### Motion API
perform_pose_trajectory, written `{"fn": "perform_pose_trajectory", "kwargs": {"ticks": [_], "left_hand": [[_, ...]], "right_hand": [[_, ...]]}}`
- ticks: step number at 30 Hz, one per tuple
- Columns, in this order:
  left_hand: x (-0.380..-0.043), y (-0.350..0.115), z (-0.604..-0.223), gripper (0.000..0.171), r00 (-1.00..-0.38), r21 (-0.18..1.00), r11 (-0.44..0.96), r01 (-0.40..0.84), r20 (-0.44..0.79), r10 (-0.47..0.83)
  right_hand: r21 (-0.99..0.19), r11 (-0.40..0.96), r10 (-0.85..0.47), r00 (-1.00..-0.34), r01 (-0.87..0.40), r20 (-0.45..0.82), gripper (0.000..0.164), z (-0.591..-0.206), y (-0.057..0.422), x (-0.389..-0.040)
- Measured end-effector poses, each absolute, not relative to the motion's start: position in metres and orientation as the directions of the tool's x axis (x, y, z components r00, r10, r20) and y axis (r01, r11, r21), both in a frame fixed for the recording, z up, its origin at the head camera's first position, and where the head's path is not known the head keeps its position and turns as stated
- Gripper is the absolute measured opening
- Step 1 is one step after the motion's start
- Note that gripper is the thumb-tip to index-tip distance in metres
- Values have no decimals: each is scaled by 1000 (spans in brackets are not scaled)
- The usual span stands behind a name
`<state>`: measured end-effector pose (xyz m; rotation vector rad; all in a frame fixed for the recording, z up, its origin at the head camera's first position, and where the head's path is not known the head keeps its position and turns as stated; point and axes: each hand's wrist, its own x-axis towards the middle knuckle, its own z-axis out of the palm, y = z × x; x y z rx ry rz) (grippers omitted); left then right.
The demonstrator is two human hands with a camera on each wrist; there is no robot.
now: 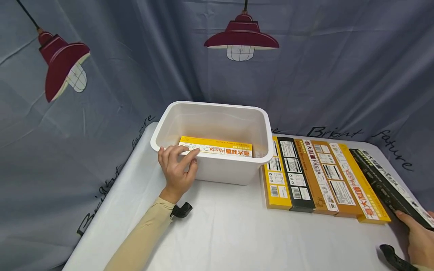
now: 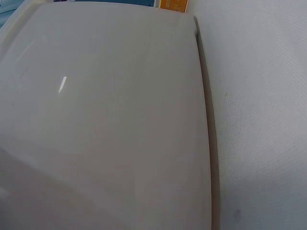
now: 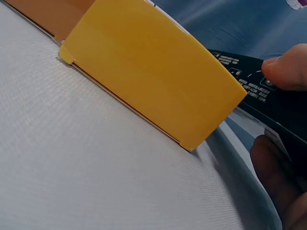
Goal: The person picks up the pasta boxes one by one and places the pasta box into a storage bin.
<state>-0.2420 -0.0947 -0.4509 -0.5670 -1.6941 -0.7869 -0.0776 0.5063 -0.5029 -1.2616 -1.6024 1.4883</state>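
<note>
My left hand [image 1: 178,171] rests on the near rim of a white plastic bin [image 1: 223,171], its fingers over the edge at the left. Inside the bin lies a yellow and white pasta box [image 1: 217,146]. At the far right my right hand [image 1: 420,241] grips the near end of a black pasta box [image 1: 390,184]. In the right wrist view the thumb [image 3: 288,67] presses on the black face, with fingers underneath, and that end is tilted up off the table. The bin's glossy side wall [image 2: 110,115] fills most of the left wrist view.
Between the bin and the black box stands a row of several pasta boxes, among them a yellow one [image 1: 278,188], a black one [image 1: 295,173] and a brown one [image 1: 315,177]. White cloth covers the table [image 1: 237,226]. A grey-blue curtain [image 1: 305,75] hangs behind.
</note>
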Motion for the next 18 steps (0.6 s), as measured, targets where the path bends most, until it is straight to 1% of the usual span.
{"fn": "perform_pose_trajectory", "kwargs": {"ticks": [3,9,11,14,15,18], "left_hand": [[-242,-94,-452,27,-259,209,663,719,966,-24],[-242,-94,-453,27,-262,209,664,718,965,-20],[-242,-94,-453,26,-264,208,666,716,964,-18],[-242,-95,-454,25,-263,207,668,715,965,-18],[-242,-95,-454,25,-262,207,667,715,965,-18],[-242,-95,-454,24,-259,203,668,716,966,-17]], "right_hand": [[-972,-81,920,-359,222,-159,70,-504,507,-76],[-925,-120,896,-363,361,-258,73,-507,515,-76],[-923,-128,886,-375,364,-271,59,-509,517,-76],[-939,-136,878,-401,317,-262,38,-509,518,-76],[-945,-139,877,-407,295,-256,34,-508,517,-76],[-961,-150,874,-423,232,-239,34,-506,516,-75]]}}
